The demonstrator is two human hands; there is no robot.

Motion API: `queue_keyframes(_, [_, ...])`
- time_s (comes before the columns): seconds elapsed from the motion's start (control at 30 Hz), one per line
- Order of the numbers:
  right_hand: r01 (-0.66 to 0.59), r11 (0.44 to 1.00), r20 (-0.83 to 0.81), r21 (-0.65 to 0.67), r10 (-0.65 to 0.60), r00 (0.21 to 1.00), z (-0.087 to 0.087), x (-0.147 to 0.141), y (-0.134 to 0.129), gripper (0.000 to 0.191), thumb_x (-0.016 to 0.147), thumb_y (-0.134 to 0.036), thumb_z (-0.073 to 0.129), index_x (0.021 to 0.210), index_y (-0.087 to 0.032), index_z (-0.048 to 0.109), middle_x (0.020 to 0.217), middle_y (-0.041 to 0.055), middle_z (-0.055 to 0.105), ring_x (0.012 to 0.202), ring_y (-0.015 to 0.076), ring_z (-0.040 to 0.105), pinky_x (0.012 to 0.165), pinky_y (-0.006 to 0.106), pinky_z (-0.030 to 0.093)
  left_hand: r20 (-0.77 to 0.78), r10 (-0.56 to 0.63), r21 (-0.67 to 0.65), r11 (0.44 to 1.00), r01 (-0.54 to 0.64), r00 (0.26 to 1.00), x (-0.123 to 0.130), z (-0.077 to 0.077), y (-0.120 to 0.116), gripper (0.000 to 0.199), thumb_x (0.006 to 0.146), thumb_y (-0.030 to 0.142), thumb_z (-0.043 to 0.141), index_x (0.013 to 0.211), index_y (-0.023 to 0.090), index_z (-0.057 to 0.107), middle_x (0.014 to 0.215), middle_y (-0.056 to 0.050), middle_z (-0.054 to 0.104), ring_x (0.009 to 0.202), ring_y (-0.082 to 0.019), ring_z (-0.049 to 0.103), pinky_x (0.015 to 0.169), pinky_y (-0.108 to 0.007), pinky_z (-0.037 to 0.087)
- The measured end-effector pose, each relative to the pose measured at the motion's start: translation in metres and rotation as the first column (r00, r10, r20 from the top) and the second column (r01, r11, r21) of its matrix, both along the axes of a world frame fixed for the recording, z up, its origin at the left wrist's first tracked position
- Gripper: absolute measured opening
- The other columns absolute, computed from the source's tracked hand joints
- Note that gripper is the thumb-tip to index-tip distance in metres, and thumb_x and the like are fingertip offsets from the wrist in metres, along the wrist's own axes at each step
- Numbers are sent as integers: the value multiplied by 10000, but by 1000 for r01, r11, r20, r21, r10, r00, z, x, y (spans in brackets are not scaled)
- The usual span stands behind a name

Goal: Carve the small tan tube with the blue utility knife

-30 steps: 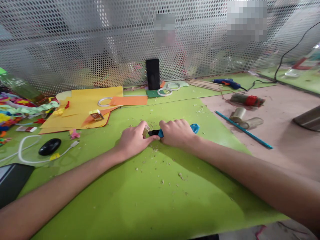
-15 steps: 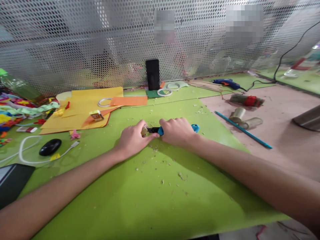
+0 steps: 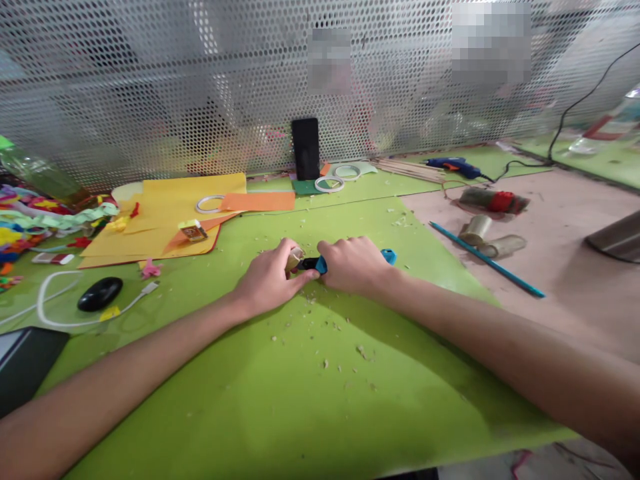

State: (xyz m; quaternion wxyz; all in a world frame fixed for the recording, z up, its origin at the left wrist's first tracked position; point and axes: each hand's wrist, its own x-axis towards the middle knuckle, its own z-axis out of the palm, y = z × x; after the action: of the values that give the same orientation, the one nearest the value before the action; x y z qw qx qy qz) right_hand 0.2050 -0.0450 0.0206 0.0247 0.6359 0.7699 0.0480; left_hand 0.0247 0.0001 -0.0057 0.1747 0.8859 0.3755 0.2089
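Note:
Near the middle of the green table [image 3: 240, 400], my left hand [image 3: 265, 280] is closed round a small light-brown piece [image 3: 294, 259], perhaps wood or bamboo. My right hand [image 3: 355, 263] grips a blue cutter knife [image 3: 389, 256]; its handle sticks out on both sides of the fist. The black front part of the knife reaches the brown piece, and my left thumb lies against the knife's front. How far the blade goes into the piece is hidden. Pale shavings [image 3: 361, 351] are scattered below and around both hands.
A black phone [image 3: 306, 149] leans on the perforated metal screen [image 3: 250, 87]. Yellow paper [image 3: 175, 200], a black mouse [image 3: 100, 294] and a cable lie left. At right are a blue stick [image 3: 487, 260], cut tubes [image 3: 504, 246] and a glue gun [image 3: 454, 167].
The brown piece has turned slightly in my left hand, and more of its end shows. My right hand and the knife have shifted slightly left.

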Motion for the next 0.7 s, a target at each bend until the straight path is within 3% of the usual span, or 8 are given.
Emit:
queue_keyframes(0.47, [-3, 1000, 13, 13, 3, 1000, -4, 0, -1, 294, 807, -400, 448, 931, -171, 583, 735, 123, 681, 689, 294, 672, 562, 334, 399, -83, 21, 94, 995, -13, 996, -1, -3, 1, 452, 809, 647, 529, 901, 209, 467, 603, 30, 566, 498, -129, 485, 491, -239, 268])
queue_keyframes(0.7, [-1, 1000, 19, -7, 1, 1000, -2, -1, -3, 263, 816, -353, 429, 938, -171, 574, 760, 125, 688, 682, 299, 670, 547, 336, 392, -132, 57, 111, 993, -43, 990, -1, -1, 0, 421, 811, 623, 545, 840, 208, 474, 575, 26, 557, 476, -134, 479, 472, -244, 227])
